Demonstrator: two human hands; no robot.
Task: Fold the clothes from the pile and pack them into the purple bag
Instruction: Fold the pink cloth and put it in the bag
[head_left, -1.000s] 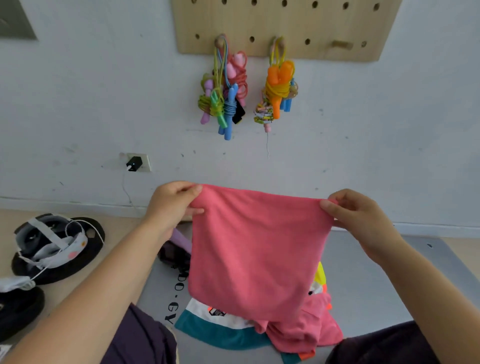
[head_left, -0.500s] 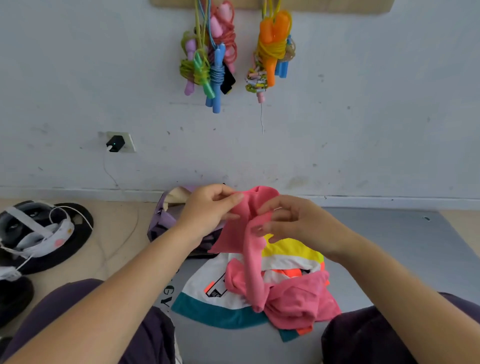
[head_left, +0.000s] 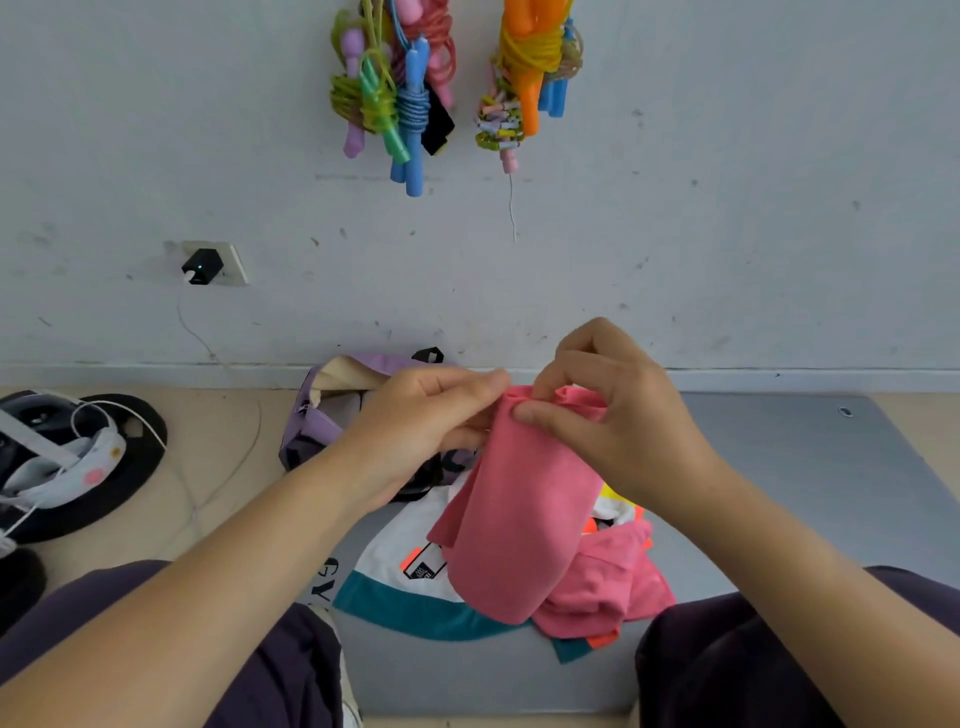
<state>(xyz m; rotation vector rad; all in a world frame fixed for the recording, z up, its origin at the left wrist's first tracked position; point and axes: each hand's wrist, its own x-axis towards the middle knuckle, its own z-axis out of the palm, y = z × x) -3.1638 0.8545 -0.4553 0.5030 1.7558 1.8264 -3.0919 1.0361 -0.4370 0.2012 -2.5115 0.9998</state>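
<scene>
A pink garment (head_left: 511, 525) hangs folded in half in front of me, pinched at its top edge by both hands. My left hand (head_left: 421, 426) grips the left side of that edge and my right hand (head_left: 608, 410) grips the right side, fingers touching. Below it lies the pile: a white, teal and yellow garment (head_left: 400, 577) and more crumpled pink cloth (head_left: 608, 587) on the grey mat (head_left: 779, 467). The purple bag (head_left: 322, 415) stands open behind my left hand, by the wall, partly hidden.
Skipping ropes (head_left: 395, 98) hang on the wall above. A charger sits in a wall socket (head_left: 208, 265) at left. A headset with white straps (head_left: 67, 462) lies on the floor at far left. My knees in dark trousers (head_left: 753, 670) frame the pile.
The pink garment was held spread wide a second ago; my hands have come together, folding it in half. The view has tilted downward.
</scene>
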